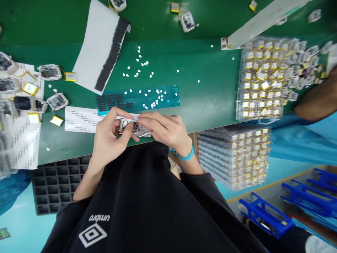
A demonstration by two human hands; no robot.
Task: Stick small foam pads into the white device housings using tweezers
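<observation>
My left hand [112,135] is closed around a small white device housing [126,124] with its circuit parts showing, held over the table's front edge. Close against the housing's right side, my right hand [165,130] is closed with a thin metal tool, perhaps tweezers [144,134], lying along its fingers. Fingertips hide part of the housing and the tool's full shape. Beneath both hands lies a printed white strip [80,119]. Just beyond them is a teal film [171,96] bearing rows of black strips [109,102] and scattered white teardrop-shaped stickers [158,92].
A white sheet edged with black strips [97,38] lies behind. Open housings with yellow-edged batteries [70,76] cover the left side. At right are a battery tray [240,84], a tray stack [216,154], a metal bracket [258,21] and another person's arm [316,95].
</observation>
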